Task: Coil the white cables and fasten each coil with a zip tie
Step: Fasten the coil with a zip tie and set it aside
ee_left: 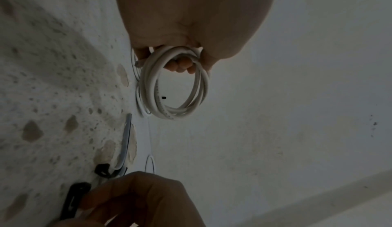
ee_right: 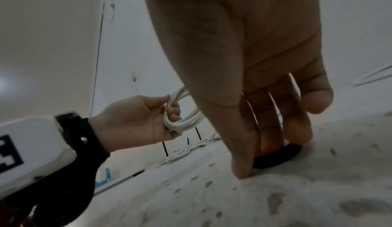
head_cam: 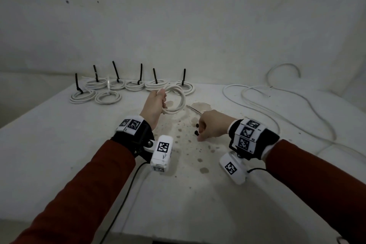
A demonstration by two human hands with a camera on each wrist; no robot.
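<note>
My left hand (head_cam: 156, 103) grips a small coil of white cable (head_cam: 175, 101) and holds it a little above the white table (head_cam: 59, 144). Its fingers (ee_left: 180, 65) pass through the coil (ee_left: 176, 83), which hangs as a ring with no tie on it. My right hand (head_cam: 210, 125) points fingertips down at the stained middle of the table. It pinches a black zip tie (ee_right: 277, 156) lying there, between thumb and fingers (ee_right: 297, 130). Two black tie heads (head_cam: 196, 128) show beside the hand. A thin tail (head_cam: 195, 110) runs away behind it.
Several finished coils (head_cam: 134, 85) with upright black tie tails lie in a row at the back left. A long loose white cable (head_cam: 277, 109) snakes over the right side of the table. A wall rises just behind the table. Brown stains (head_cam: 204, 170) spot the middle.
</note>
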